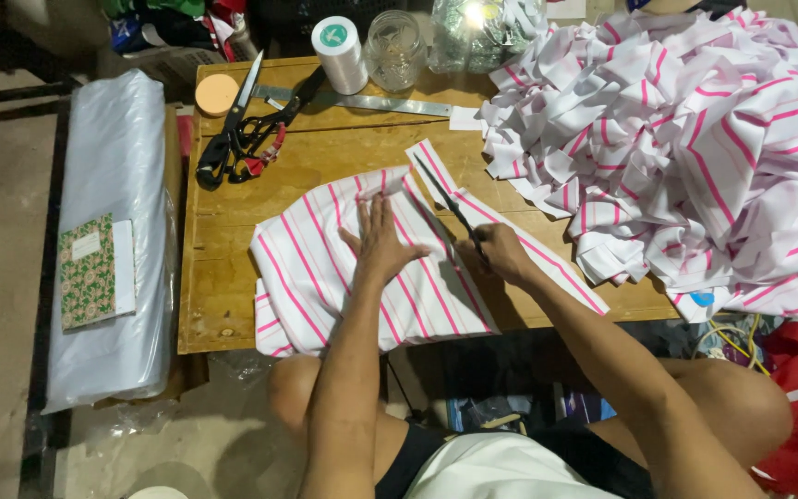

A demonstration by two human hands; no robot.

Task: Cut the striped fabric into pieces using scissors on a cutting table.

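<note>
A piece of white fabric with pink stripes (316, 268) lies on the low wooden table (233, 305). My left hand (379, 242) presses flat on it, fingers spread. My right hand (501, 251) grips a pair of dark scissors (445, 199) whose blades point up and left along the fabric's right edge. A narrow striped strip (547, 259) lies to the right of the blades, running under my right hand.
A big heap of striped fabric pieces (695, 139) fills the table's right side. At the back lie large black shears (242, 125), a metal ruler (371, 102), a thread cone (339, 51), a glass jar (394, 46) and an orange disc (216, 94). A plastic-wrapped roll (113, 185) with a patterned notebook (90, 273) lies left.
</note>
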